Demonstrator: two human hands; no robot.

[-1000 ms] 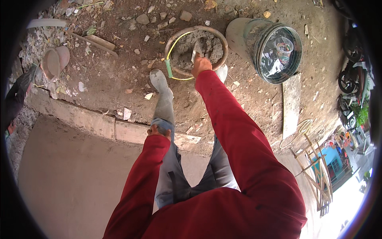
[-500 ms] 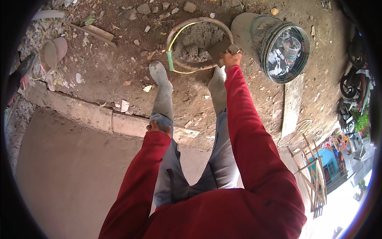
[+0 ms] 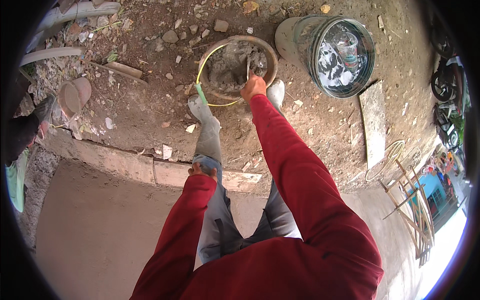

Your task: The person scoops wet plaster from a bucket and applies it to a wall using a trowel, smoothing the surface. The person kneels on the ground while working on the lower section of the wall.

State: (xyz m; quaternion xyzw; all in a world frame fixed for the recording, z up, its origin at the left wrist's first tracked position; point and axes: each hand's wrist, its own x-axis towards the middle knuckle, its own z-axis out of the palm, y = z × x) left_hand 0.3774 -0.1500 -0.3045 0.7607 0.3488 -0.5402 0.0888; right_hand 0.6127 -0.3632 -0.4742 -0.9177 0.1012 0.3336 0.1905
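Note:
My right hand (image 3: 254, 87) is closed on the handle of a trowel (image 3: 248, 63), its blade seen nearly edge-on in wet grey mortar (image 3: 225, 67). The mortar fills a round, brownish bucket (image 3: 270, 60) with a yellow loop handle and a green grip (image 3: 201, 93). My left hand (image 3: 202, 172) is wrapped over my left knee, fingers bent around the blue-grey trouser cloth. My grey rubber boots (image 3: 207, 130) stand beside the bucket on the dirt. Right of it is a large bucket (image 3: 295, 44) of liquid, with a clear plastic cup (image 3: 347, 50) inside.
A concrete edging (image 3: 125, 160) borders the dirt. A small pail (image 3: 74, 95) and another person's dark-clothed limb (image 3: 22, 131) are at left. A long board (image 3: 371, 125), coiled hose, wooden frame (image 3: 420, 215) and motorcycles (image 3: 442, 87) are at right.
My right hand and trowel first shifted toward the mortar bucket's right rim, then back left into its middle, the blade turning from broadside to edge-on. My left hand stayed on the knee.

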